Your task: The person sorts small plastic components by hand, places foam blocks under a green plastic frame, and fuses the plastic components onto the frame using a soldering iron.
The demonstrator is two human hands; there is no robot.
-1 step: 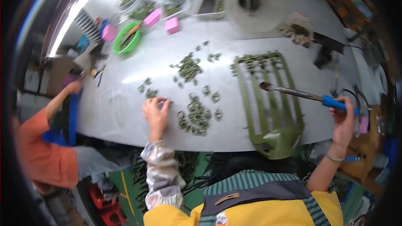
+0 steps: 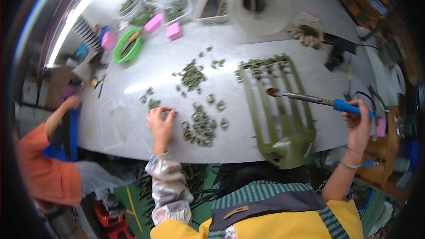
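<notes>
Left hand [image 2: 160, 126]: a little left and below the middle of the frame, above the table [image 2: 234, 148]; bent at the fingers, with thumb near forefinger; not possible to make out whether pinching a small piece or not.
Right hand [image 2: 357, 126]: at the right of the frame, wrapped firmly around the blue handle of the tool [image 2: 310, 99].
Tool tip: brown, pointing to the left, over the slats of the green panel [image 2: 287, 146]; difficult to see whether touching.
Panel: flat on the table, right of centre, with rounded lower end reaching past the near edge.
Clips [image 2: 265, 62]: in a row across the upper end of the panel.
Lower pile [image 2: 202, 126]: green, ring-like pieces, just right of the left hand.
Upper pile [image 2: 192, 76]: similar pieces, slightly above and left of centre.
Bowl [image 2: 116, 53]: bright green, upper left, near pink blocks [image 2: 174, 31].
Glove [image 2: 307, 28]: upper right, lying on the table.
</notes>
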